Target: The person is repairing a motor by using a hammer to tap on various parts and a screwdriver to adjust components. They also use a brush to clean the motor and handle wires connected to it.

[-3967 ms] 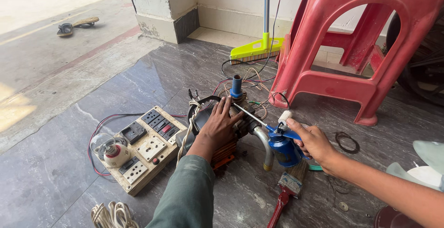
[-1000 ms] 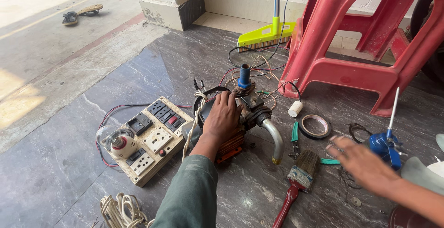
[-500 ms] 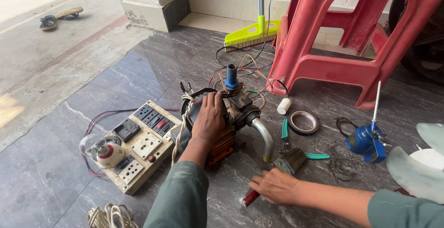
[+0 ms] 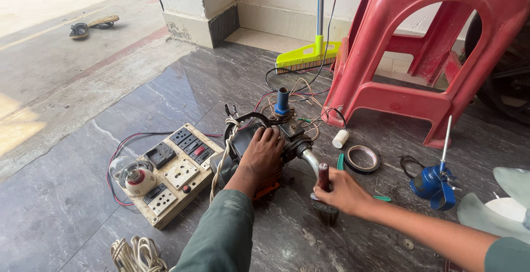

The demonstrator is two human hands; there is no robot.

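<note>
Landmark: the small pump motor (image 4: 259, 145) on the dark stone floor.

My left hand (image 4: 264, 153) lies flat on top of the motor, fingers together and curled lightly over the housing, pressing it down. It grips nothing.

My right hand (image 4: 343, 193) is closed round the red handle of a paintbrush (image 4: 324, 195), just right of the motor and beside its bent metal outlet pipe (image 4: 311, 159). The bristles point down near the floor; I cannot quite tell whether they touch it.

Step in hand, as I judge it: steadying the motor, brush ready for cleaning. The next move calls for bringing the bristles onto the casing while the left hand holds firm.

Left of the motor: a switchboard (image 4: 171, 172) with a bulb. Right of it: a tape roll (image 4: 362, 158) and a blue oil can (image 4: 434, 182).
</note>
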